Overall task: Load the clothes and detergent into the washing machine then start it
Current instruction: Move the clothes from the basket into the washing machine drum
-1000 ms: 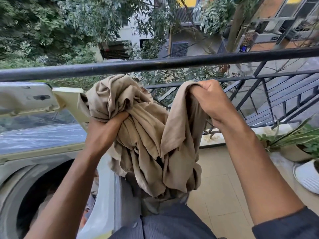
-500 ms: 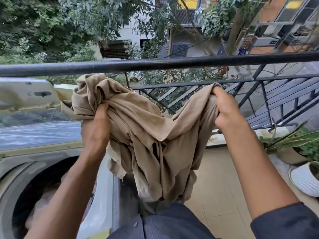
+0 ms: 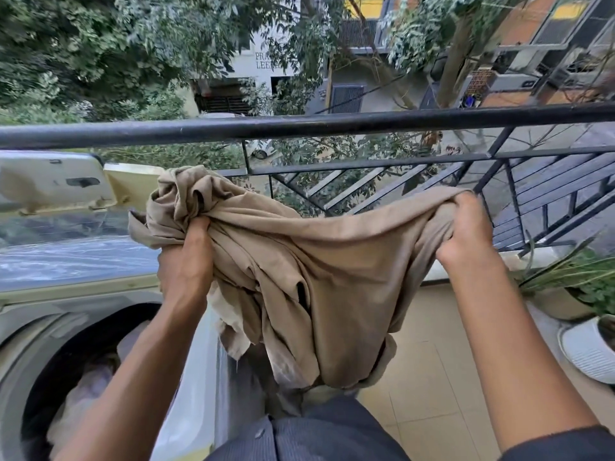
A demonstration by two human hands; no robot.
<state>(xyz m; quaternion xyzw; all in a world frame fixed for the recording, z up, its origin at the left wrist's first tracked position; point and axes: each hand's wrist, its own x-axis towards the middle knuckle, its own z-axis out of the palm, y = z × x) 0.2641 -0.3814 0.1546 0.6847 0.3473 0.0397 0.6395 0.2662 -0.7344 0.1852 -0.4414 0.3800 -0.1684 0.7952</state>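
Dark garment [image 3: 309,434]: at 6 o'clock, nearest the camera, on the person's body
Left hand [image 3: 186,261]: at 9 o'clock of centre, fingers curled tight into a bunched end of the beige garment [image 3: 316,271]
Right hand [image 3: 466,231]: at 3 o'clock of centre, fingers curled over the other end of the same cloth, gripping it
Beige garment: stretched between both hands, held up in the air, its middle sagging and its bulk hanging toward 6 o'clock
Washing machine [image 3: 66,304]: at 8 o'clock, round drum opening facing the camera, pale clothes [image 3: 86,390] inside it
Detergent drawer [image 3: 53,181]: at 10 o'clock on the machine's top, open
Potted plants [image 3: 579,287]: at 4 o'clock on the tiled floor [image 3: 432,377]
Railing [image 3: 299,128]: black bar across 12 o'clock, trees and buildings beyond
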